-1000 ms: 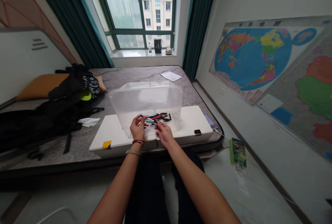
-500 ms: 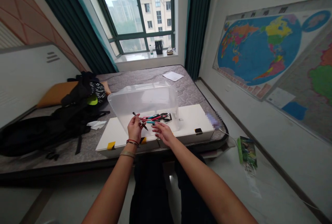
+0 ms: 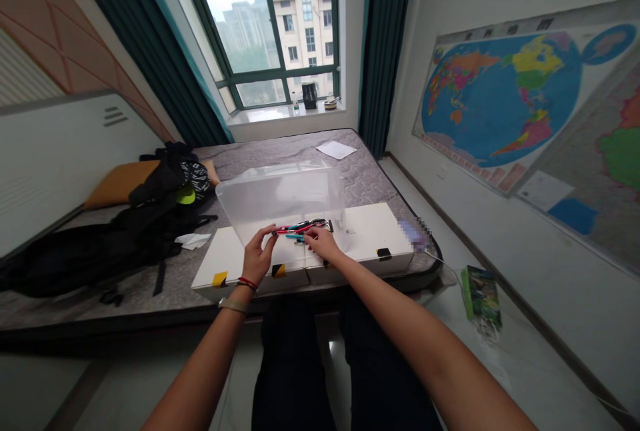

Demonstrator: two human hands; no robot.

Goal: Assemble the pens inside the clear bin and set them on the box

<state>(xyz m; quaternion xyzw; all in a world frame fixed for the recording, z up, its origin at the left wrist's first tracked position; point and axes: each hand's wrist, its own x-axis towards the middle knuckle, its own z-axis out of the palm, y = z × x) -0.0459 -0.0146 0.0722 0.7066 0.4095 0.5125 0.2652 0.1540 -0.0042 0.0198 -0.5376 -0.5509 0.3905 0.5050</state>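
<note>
Several pens, red, teal and black, lie in a loose pile [image 3: 310, 224] at the open front of a clear plastic bin [image 3: 280, 194]. The bin lies on its side on white boxes. My left hand [image 3: 257, 258] is at the pile's left, thumb and forefinger pinched on the end of a red pen [image 3: 285, 229]. My right hand [image 3: 324, 244] is at the front right, fingers bent together at the right end of a teal pen [image 3: 294, 236]. Its fingertips are partly hidden.
White boxes [image 3: 377, 228] with yellow and black tabs stand on the mattress edge [image 3: 367, 181]. A black bag [image 3: 125, 244] and a tissue [image 3: 193, 240] lie left. White paper [image 3: 337, 149] lies behind the bin. A green bag [image 3: 481, 294] is on the floor at right.
My left hand held a black-and-white pen upright at a slant; now it pinches a red pen's end. My right hand has gone from spread fingers to closed at the pile.
</note>
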